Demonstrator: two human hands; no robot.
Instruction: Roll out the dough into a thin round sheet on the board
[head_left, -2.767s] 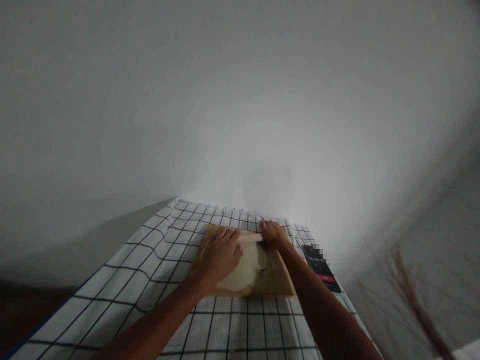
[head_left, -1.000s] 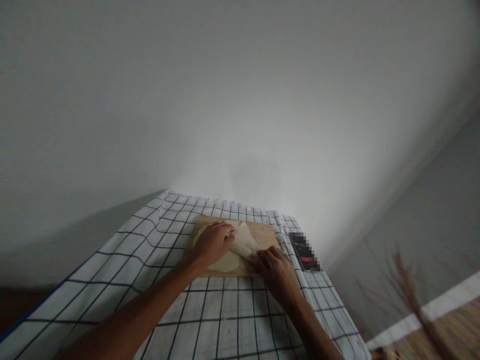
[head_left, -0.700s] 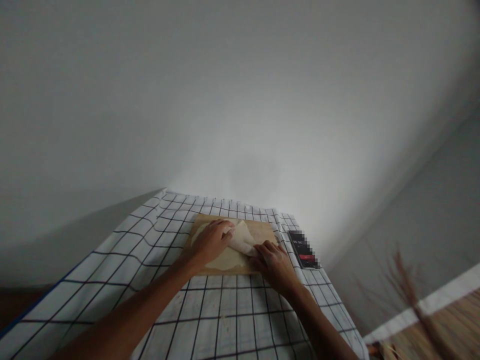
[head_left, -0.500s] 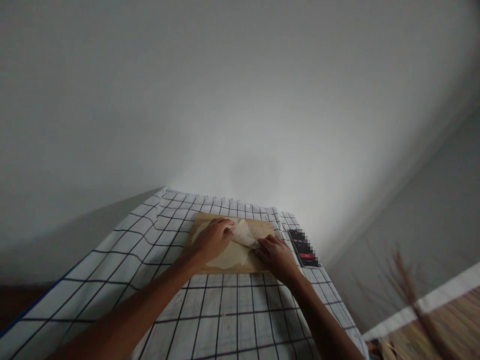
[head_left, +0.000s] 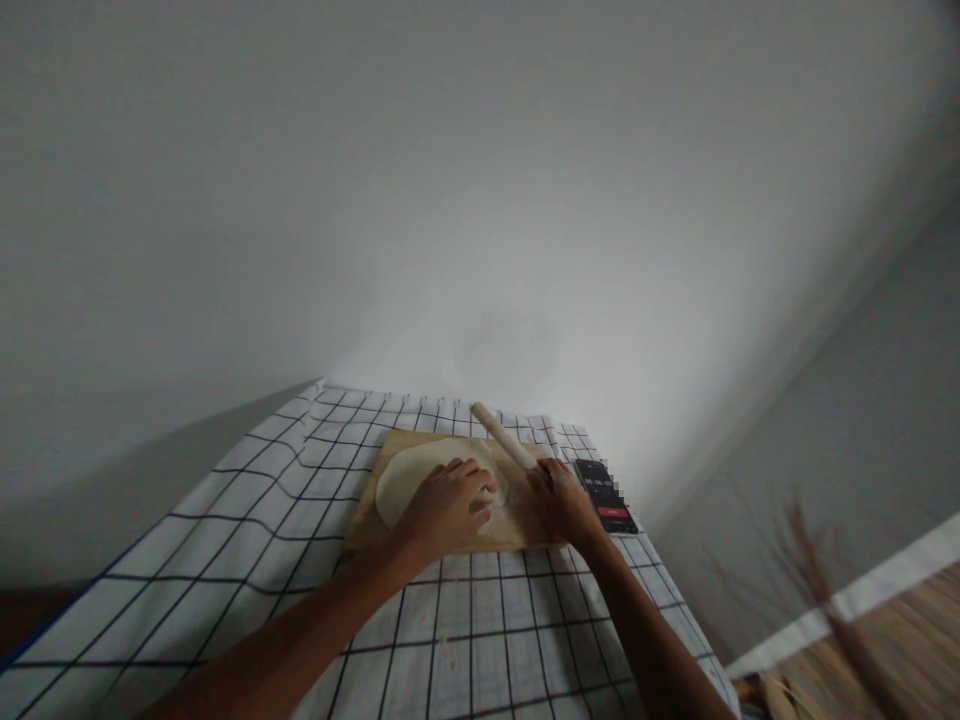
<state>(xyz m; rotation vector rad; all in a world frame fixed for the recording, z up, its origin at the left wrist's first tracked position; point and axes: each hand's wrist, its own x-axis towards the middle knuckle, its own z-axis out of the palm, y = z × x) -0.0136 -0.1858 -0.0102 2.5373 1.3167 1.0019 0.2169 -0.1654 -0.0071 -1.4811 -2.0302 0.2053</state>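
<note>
A flat, pale sheet of dough (head_left: 409,478) lies spread on a wooden board (head_left: 365,520). Over its right part is my left hand (head_left: 450,500), its fingers bent and apart with nothing gripped; whether the fingertips press on the dough I cannot tell. At the board's right side my right hand (head_left: 559,500) is wrapped round the near end of a rolling pin (head_left: 504,435). The pin slants away to the far left, and its far tip shows beyond the board's back edge. My hand hides its near end.
A checked white cloth (head_left: 450,640) covers the table under the board. To the right of my right hand lies a phone (head_left: 604,495) with a timer on its screen. Behind the table rises a grey wall (head_left: 480,200). Blurred reddish twigs (head_left: 814,570) stand at the lower right.
The dough that was wrapped partly over the rolling pin now lies flat. My left hand has let go and come nearer. The pin has swung clear in my right hand.
</note>
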